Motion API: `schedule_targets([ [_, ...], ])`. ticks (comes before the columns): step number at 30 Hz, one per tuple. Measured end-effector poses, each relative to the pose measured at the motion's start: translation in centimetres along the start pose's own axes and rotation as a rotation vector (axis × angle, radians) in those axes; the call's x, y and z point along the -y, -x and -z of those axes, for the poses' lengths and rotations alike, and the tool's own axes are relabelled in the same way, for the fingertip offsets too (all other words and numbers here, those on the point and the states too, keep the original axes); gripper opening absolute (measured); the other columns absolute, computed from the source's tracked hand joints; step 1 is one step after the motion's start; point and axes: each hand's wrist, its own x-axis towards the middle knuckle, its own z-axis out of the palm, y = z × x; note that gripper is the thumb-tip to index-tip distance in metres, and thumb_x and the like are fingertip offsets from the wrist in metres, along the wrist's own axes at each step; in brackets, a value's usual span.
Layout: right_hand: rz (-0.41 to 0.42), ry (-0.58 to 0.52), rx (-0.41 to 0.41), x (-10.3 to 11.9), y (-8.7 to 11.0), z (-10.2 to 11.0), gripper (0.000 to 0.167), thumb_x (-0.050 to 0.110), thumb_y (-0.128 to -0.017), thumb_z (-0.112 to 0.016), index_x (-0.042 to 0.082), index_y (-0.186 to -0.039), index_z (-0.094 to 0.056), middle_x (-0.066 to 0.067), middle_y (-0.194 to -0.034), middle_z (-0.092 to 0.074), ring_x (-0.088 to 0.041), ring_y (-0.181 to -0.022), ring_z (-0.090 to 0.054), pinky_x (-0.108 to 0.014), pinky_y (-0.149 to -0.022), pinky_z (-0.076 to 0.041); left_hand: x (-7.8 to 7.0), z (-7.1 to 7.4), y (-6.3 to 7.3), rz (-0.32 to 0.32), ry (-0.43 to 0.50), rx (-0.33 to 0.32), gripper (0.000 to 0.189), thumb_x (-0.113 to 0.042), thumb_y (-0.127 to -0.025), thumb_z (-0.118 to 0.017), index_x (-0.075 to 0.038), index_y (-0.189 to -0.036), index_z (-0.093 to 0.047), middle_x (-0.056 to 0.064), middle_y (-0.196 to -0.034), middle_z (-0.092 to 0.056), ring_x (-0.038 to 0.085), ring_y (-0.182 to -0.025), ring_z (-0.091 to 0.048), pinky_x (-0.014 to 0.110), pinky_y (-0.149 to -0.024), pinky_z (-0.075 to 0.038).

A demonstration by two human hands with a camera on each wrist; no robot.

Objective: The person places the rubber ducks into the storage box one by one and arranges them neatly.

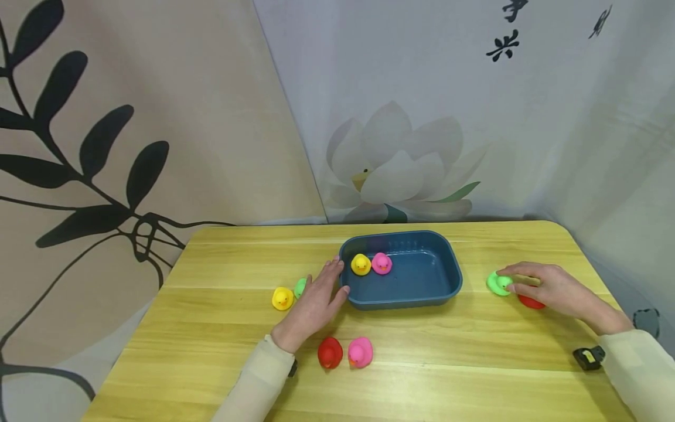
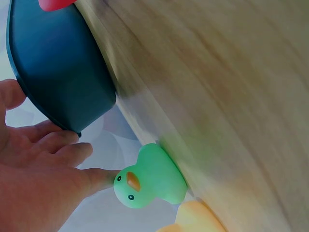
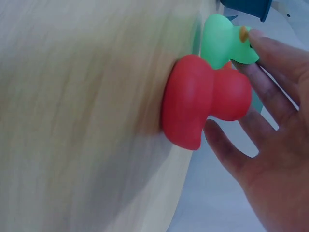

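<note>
A dark blue plastic basin holds a yellow rubber duck and a pink rubber duck at its left end. My left hand rests at the basin's left rim, fingers spread and fairly straight. Beside that hand stand a green rubber duck and a yellow rubber duck. To the right of the basin, my right hand pinches another green rubber duck by the head between thumb and finger. Under the right palm sits a red rubber duck, partly hidden in the head view.
Nearer the front, a red rubber duck and a pink rubber duck stand side by side on the wooden table. A printed cloth backdrop hangs behind the table's back edge.
</note>
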Motion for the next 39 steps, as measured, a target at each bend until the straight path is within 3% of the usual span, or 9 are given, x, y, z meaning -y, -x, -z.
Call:
schedule_targets([
  [6, -0.004, 0.009, -0.032, 0.6, 0.2, 0.2, 0.038, 0.028, -0.096, -0.076, 0.011, -0.13, -0.072, -0.018, -0.13, -0.069, -0.047, -0.122, -0.06, -0.064, -0.093, -0.05, 0.0, 0.0, 0.0, 0.001, 0.004, -0.003, 0.064, -0.036, -0.108, -0.054, -0.005, -0.161, -0.034, 0.009, -0.17, -0.026, 0.029, -0.157, -0.022, 0.069, -0.12, -0.017],
  [9, 0.003, 0.031, -0.065, 0.9, 0.3, 0.3, 0.038, 0.028, -0.095, -0.077, 0.013, -0.129, -0.073, -0.015, -0.129, -0.07, -0.042, -0.121, -0.061, -0.043, -0.093, -0.053, 0.0, 0.0, 0.0, -0.002, 0.002, -0.005, 0.064, -0.036, -0.109, -0.053, -0.005, -0.161, -0.035, 0.009, -0.17, -0.026, 0.029, -0.156, -0.022, 0.069, -0.12, -0.017],
  [12, 0.01, 0.043, -0.106, 1.2, 0.4, 0.2, 0.037, 0.028, -0.094, -0.079, 0.015, -0.128, -0.074, -0.012, -0.127, -0.072, -0.039, -0.118, -0.063, -0.022, -0.088, -0.048, 0.0, 0.0, 0.1, -0.002, 0.001, -0.007, 0.064, -0.036, -0.109, -0.053, -0.004, -0.161, -0.034, 0.01, -0.17, -0.026, 0.03, -0.156, -0.023, 0.069, -0.12, -0.017],
  [16, 0.006, 0.03, -0.14, 1.7, 0.5, 0.1, 0.035, 0.028, -0.094, -0.079, 0.018, -0.128, -0.074, -0.012, -0.126, -0.072, -0.033, -0.116, -0.062, -0.014, -0.086, -0.043, 0.0, 0.0, 0.1, 0.002, 0.005, -0.005, 0.064, -0.035, -0.109, -0.054, -0.004, -0.161, -0.034, 0.01, -0.17, -0.026, 0.03, -0.156, -0.023, 0.069, -0.12, -0.017],
  [22, 0.016, -0.015, -0.176, 2.7, 0.7, 0.0, 0.034, 0.027, -0.096, -0.077, 0.022, -0.129, -0.073, -0.007, -0.126, -0.072, 0.008, -0.116, -0.053, -0.005, -0.087, -0.037, 0.0, 0.0, 0.0, 0.003, -0.001, -0.007, 0.064, -0.035, -0.108, -0.054, -0.005, -0.161, -0.034, 0.009, -0.17, -0.026, 0.03, -0.156, -0.023, 0.069, -0.12, -0.018],
  [26, 0.038, -0.03, -0.196, 3.4, 0.7, 0.0, 0.034, 0.025, -0.096, -0.077, 0.023, -0.13, -0.073, -0.006, -0.127, -0.071, 0.02, -0.114, -0.044, -0.002, -0.087, -0.035, 0.0, -0.1, 0.0, 0.001, -0.001, -0.008, 0.064, -0.036, -0.109, -0.053, -0.005, -0.161, -0.034, 0.01, -0.17, -0.026, 0.03, -0.156, -0.023, 0.069, -0.12, -0.018],
  [39, 0.027, -0.039, -0.213, 5.8, 0.5, 0.3, 0.034, 0.027, -0.096, -0.077, 0.026, -0.13, -0.073, -0.001, -0.127, -0.07, 0.011, -0.115, -0.05, -0.01, -0.088, -0.039, -0.1, 0.0, 0.0, -0.006, 0.003, -0.006, 0.064, -0.035, -0.109, -0.054, -0.004, -0.161, -0.034, 0.011, -0.17, -0.026, 0.031, -0.156, -0.023, 0.07, -0.119, -0.018],
])
